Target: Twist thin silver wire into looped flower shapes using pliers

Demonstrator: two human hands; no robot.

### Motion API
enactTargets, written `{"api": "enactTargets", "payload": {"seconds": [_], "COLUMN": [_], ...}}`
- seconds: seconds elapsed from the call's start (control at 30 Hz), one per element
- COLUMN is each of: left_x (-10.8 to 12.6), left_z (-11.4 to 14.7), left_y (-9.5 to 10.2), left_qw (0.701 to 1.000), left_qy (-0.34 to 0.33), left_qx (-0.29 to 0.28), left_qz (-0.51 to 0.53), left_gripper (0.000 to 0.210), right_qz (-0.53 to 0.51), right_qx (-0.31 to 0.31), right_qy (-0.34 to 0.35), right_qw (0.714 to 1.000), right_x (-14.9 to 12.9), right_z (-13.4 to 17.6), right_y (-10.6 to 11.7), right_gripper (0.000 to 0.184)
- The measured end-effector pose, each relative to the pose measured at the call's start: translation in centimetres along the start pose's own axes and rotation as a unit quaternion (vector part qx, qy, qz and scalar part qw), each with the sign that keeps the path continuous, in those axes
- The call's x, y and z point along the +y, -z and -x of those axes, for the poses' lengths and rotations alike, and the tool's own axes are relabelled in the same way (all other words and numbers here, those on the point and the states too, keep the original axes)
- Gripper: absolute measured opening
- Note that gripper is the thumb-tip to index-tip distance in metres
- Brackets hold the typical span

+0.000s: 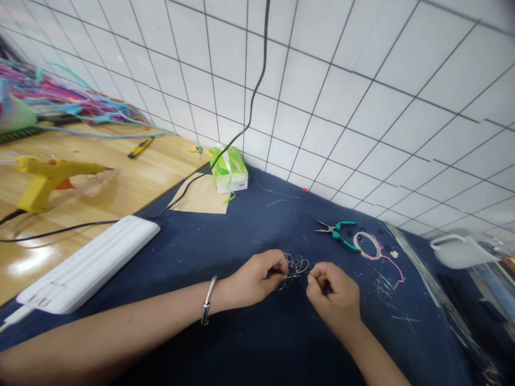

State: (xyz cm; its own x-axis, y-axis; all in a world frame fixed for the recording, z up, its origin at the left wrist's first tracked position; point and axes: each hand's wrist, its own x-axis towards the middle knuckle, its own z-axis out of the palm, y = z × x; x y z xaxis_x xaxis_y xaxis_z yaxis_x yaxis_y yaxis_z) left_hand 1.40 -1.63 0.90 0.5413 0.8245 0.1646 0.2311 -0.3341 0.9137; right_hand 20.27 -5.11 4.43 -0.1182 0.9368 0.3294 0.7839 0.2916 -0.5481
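Note:
A loose tangle of thin silvery wire is pinched between the thumb and fingers of my left hand, its loops sticking out to the right. My right hand is closed in a pinch just right of the tangle, where a fine strand appears to reach its fingertips. Both hands are over the dark blue tabletop. Beyond my right hand lie pliers with teal handles, their jaws apart. Beside them is a whitish coil with a pink cord. Loose wire scraps lie to the right.
A white power strip lies on the left, near a yellow glue gun and a cutter knife on the wooden surface. A green tissue pack stands by the tiled wall. A black cable hangs across. A white basket sits far right.

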Motion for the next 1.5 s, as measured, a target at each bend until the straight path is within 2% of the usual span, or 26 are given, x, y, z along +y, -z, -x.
{"api": "enactTargets", "payload": {"seconds": [0.1,0.2,0.4,0.53,0.73,1.1,1.37,1.5], "left_x": [0.1,0.0,-0.5,-0.8,-0.9,-0.7,-0.7,-0.8], "left_z": [0.0,0.0,-0.1,-0.2,-0.2,-0.2,-0.2,-0.1], "left_y": [0.0,0.0,0.2,0.3,0.4,0.4,0.1,0.1], "left_qw": [1.000,0.999,0.996,0.994,0.994,0.994,0.993,0.994], "left_qy": [-0.009,-0.007,-0.024,-0.045,-0.058,-0.069,-0.076,-0.080], "left_qx": [-0.024,0.002,0.053,0.050,0.042,0.025,0.019,0.022], "left_qz": [-0.018,-0.039,-0.073,-0.080,-0.079,-0.083,-0.084,-0.074], "left_gripper": [0.014,0.017,0.022,0.024,0.024,0.027,0.025,0.025], "right_qz": [0.069,0.071,-0.037,-0.100,-0.179,-0.235,-0.271,-0.267], "right_qx": [0.027,0.015,-0.081,-0.155,-0.197,-0.195,-0.223,-0.219], "right_qy": [0.008,0.023,0.046,0.003,-0.039,0.016,-0.017,-0.034], "right_qw": [0.997,0.997,0.995,0.983,0.963,0.952,0.936,0.938], "right_x": [1.0,0.4,-2.3,-3.0,-3.9,-4.3,-5.2,-4.4], "right_z": [-0.4,0.0,1.7,2.1,2.4,2.6,3.1,2.9], "right_y": [0.4,0.5,-0.6,-1.5,-1.3,-1.3,-1.6,-2.1], "right_gripper": [0.009,0.009,0.010,0.013,0.013,0.013,0.013,0.012]}}
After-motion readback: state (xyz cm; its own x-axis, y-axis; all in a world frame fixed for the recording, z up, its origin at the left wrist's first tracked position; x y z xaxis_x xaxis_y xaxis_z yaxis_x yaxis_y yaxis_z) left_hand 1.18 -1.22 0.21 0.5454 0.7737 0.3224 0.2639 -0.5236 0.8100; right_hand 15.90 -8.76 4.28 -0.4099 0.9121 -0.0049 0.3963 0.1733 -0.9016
